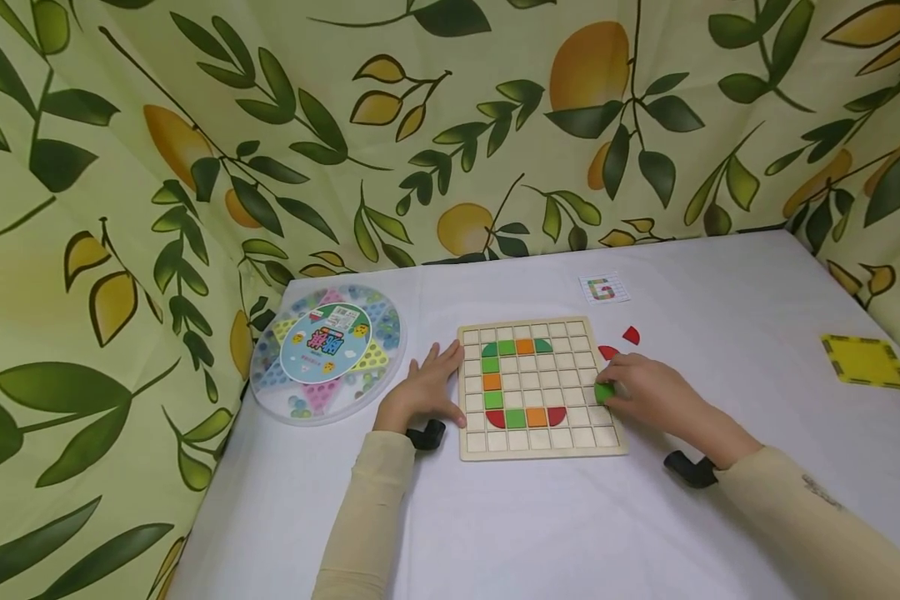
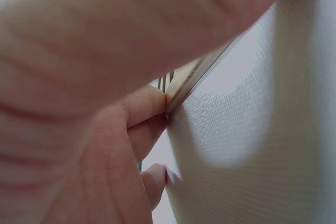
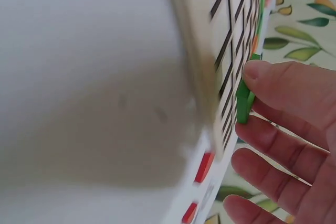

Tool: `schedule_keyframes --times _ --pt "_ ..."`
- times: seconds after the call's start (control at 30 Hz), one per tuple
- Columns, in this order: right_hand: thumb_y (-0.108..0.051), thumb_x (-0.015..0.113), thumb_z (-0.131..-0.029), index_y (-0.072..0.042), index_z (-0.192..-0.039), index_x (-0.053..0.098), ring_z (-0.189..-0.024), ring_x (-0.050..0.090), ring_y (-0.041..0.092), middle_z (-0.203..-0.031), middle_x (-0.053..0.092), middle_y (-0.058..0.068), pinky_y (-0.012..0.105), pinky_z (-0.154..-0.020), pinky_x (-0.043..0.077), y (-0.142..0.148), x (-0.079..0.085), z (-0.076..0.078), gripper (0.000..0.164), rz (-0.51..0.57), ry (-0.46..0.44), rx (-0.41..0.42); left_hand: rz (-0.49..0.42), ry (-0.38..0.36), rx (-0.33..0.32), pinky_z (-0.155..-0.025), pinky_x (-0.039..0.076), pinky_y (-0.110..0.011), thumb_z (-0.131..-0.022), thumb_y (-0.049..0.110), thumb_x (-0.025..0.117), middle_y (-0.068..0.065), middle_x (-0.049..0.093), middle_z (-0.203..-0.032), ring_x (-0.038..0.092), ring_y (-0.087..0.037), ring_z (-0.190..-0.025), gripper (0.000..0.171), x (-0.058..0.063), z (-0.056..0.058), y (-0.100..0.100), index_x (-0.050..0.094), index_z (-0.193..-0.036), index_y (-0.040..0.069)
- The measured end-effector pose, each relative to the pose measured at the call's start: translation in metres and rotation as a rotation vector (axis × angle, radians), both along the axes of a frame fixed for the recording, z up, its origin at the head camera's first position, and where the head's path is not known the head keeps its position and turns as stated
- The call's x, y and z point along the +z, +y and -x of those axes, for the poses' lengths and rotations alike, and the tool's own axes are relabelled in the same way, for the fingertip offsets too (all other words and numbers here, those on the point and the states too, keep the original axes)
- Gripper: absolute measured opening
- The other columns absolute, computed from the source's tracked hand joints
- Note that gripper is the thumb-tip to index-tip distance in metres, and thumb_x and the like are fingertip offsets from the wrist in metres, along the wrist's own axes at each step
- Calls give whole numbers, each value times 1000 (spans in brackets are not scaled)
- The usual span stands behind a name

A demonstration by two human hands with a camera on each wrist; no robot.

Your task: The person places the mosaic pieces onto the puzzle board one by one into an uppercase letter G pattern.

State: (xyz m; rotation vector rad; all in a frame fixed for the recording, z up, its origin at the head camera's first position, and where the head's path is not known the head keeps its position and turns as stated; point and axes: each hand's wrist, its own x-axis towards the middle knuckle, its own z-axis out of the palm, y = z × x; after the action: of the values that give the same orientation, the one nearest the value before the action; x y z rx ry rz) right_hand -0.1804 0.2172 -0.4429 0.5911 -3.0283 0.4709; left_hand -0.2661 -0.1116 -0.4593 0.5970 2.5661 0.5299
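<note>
A wooden grid board [image 1: 558,389] lies on the white cloth. Green, orange and red tiles on it form a C shape, including an orange square [image 1: 491,382] on the left side and a red rounded piece [image 1: 557,415] at the lower right. My left hand [image 1: 422,392] rests at the board's left edge, fingers spread and fingertips touching the rim. Over the board's right edge, my right hand [image 1: 648,389] pinches a green tile [image 3: 243,100] between thumb and fingers; its other fingers are loosely bent. Two loose red pieces [image 1: 631,335] lie beyond that hand, one partly against the board's edge.
A small card [image 1: 603,288] printed with a coloured G lies behind the board. To the left is a round, clear-rimmed game box [image 1: 375,329] with a star pattern and marbles. A yellow rectangular piece [image 1: 866,362] lies far right. Leaf-patterned cloth [image 1: 420,183] hangs behind the table.
</note>
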Motion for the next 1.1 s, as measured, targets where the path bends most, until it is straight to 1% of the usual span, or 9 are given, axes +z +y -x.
schedule_keyframes --times 0.23,0.43,0.63,0.87,1.1 --pt "-16 77 -72 -8 -96 71 -78 53 12 -87 59 -3 28 -64 48 -27 -2 10 26 46 -21 57 -2 2 -8 -108 -4 -58 -50 40 88 6 1 -155 -9 -23 -141 127 0 1 1 11 -149 18" --pt "-16 77 -73 -8 -97 71 -82 54 14 -87 59 -3 28 -67 49 -42 -3 16 25 42 -14 94 2 6 -7 -108 -4 -58 -51 39 88 6 1 -155 -9 -23 -141 127 4 1 3 11 -149 18" --pt "-17 77 -74 -8 -98 71 -84 56 16 -90 61 -2 31 -70 50 -48 -5 19 26 29 -17 111 -14 -4 -10 -108 -5 -58 -50 38 89 6 1 -155 -9 -23 -141 126 6 1 3 12 -149 17" --pt "-18 77 -73 -9 -99 72 -87 58 15 -92 61 -2 32 -74 51 -50 -8 21 28 38 -28 113 -15 -8 -7 -108 -5 -58 -50 38 89 6 1 -155 -10 -23 -141 127 5 1 2 12 -149 17" --pt "-17 76 -74 -8 -100 72 -85 57 14 -91 61 -3 31 -72 51 -52 -9 22 27 53 -30 133 -13 -18 6 -108 -5 -57 -50 38 89 6 1 -155 -10 -23 -141 127 4 0 0 12 -149 18"
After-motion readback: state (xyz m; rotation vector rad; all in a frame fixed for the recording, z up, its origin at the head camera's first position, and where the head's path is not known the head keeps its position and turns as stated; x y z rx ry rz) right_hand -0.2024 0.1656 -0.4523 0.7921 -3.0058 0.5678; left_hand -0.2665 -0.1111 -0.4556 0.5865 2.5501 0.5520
